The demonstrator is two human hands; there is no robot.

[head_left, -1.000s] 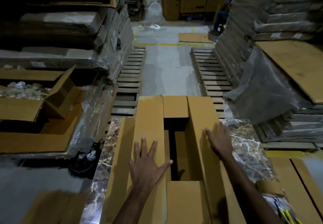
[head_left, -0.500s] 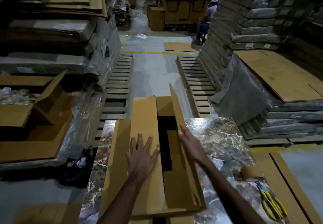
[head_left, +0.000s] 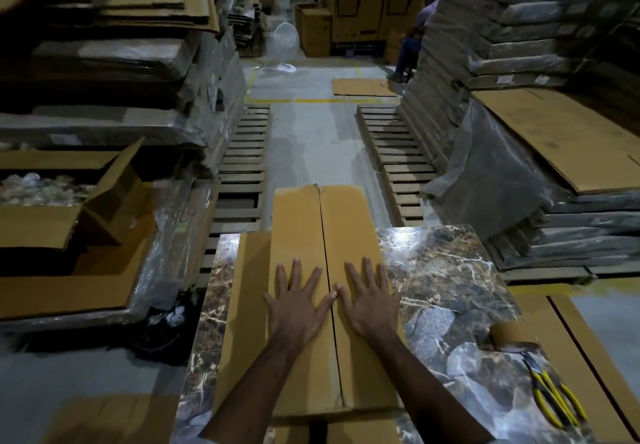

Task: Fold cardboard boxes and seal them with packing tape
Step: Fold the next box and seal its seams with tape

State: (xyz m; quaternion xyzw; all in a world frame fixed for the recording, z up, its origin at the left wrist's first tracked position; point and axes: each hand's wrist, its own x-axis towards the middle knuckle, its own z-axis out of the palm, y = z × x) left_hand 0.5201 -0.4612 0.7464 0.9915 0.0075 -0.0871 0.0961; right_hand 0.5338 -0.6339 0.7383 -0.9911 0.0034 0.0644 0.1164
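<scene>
Wrapped stacks (head_left: pixel 104 63) of flat cardboard are piled left and right of a bare aisle, with pallets (head_left: pixel 242 166) laid along both sides. An open carton (head_left: pixel 52 222) is set on the left pile. The near centre is taken up by a marble-topped table (head_left: pixel 450 288). A long box (head_left: pixel 301 229) is laid lengthwise on it, its far end carried past the table's far edge. Its two top flaps are folded flat and met at a seam down the middle.

The left hand (head_left: pixel 298 308) is pressed flat on the left flap and the right hand (head_left: pixel 372 305) on the right flap. Fingers are spread straight, nothing is gripped, and the thumbs are brought together at the seam.

A tape roll (head_left: pixel 510 336) is set near the table's right edge. Yellow-handled pliers (head_left: pixel 554 398) are laid just nearer than it.
</scene>
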